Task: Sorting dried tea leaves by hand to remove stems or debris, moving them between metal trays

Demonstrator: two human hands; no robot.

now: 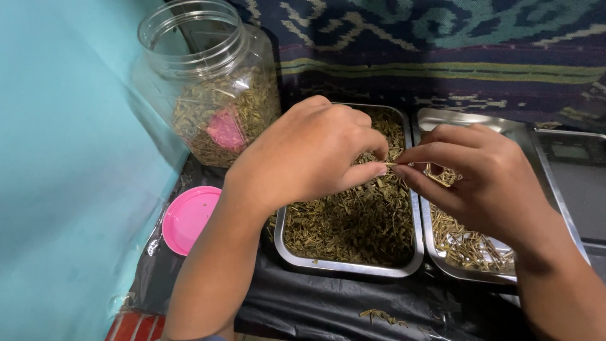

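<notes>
My left hand (309,155) and my right hand (483,177) meet above two steel trays, both pinching a thin dried stem (396,165) between thumb and forefinger. Under my left hand, the left steel tray (347,265) is filled with dried green leaves and stalks (353,221). The right steel tray (442,117) under my right hand holds a smaller heap of pale dried stems (464,243).
A clear plastic jar (211,82), open and partly full of dried leaves with a pink scoop inside, stands at back left. Its pink lid (188,218) lies on black plastic sheeting (303,303). A third steel tray (577,173) sits far right. Teal wall at left, patterned cloth behind.
</notes>
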